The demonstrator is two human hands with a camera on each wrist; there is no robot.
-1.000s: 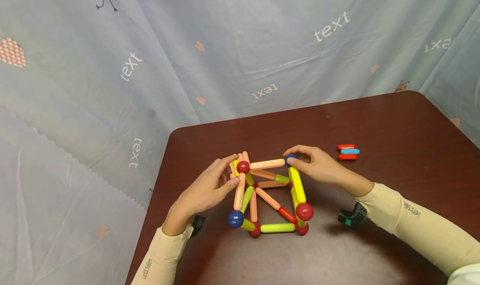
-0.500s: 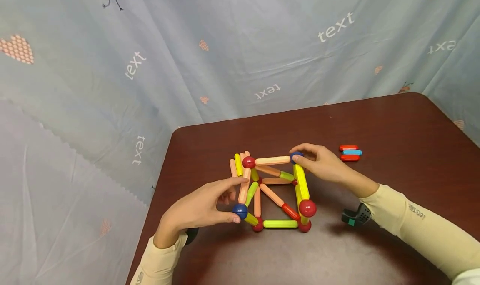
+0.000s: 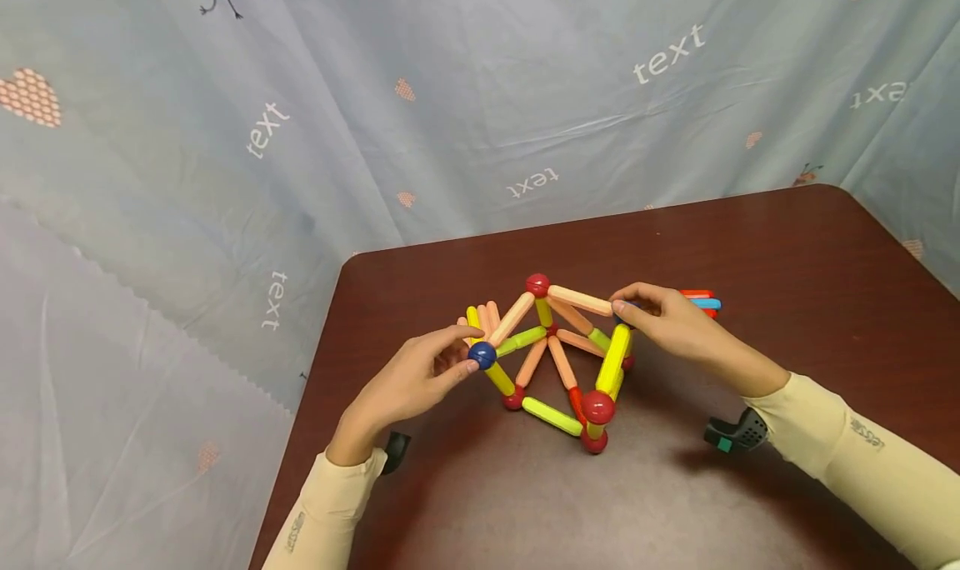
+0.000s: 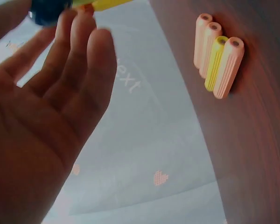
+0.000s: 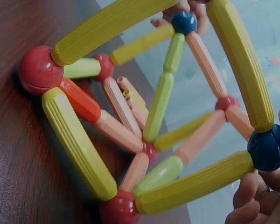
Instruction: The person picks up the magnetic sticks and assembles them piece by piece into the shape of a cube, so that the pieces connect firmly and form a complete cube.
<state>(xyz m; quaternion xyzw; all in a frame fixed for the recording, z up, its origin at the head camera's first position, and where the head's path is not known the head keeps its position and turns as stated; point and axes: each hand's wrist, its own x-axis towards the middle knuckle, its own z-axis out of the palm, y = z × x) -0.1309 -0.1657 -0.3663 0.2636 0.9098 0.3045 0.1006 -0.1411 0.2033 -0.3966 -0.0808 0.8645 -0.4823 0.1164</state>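
A cube-like frame of rods and balls, with yellow rods (image 3: 614, 359), peach rods (image 3: 513, 318), green rods and red balls (image 3: 597, 407), stands on the dark table between both hands. At its left upper corner my left hand (image 3: 405, 380) pinches a blue ball (image 3: 482, 354) between thumb and fingers. My right hand (image 3: 671, 324) holds another blue ball (image 5: 268, 147) at the right upper corner; in the head view the fingers mostly cover it. Diagonal rods, one ending in a red piece (image 5: 81, 100), cross the frame's sides and base.
Several loose peach rods and a yellow rod (image 4: 216, 63) lie side by side behind the left hand. Beyond the right hand are short red and blue rods (image 3: 705, 303), partly covered by it. A patterned curtain (image 3: 450, 137) hangs behind the table (image 3: 450, 503).
The left hand has shifted from near the red upper ball to the left blue ball and pinches it. The frame has turned clockwise, its left corner swinging back. The right hand has moved slightly right.
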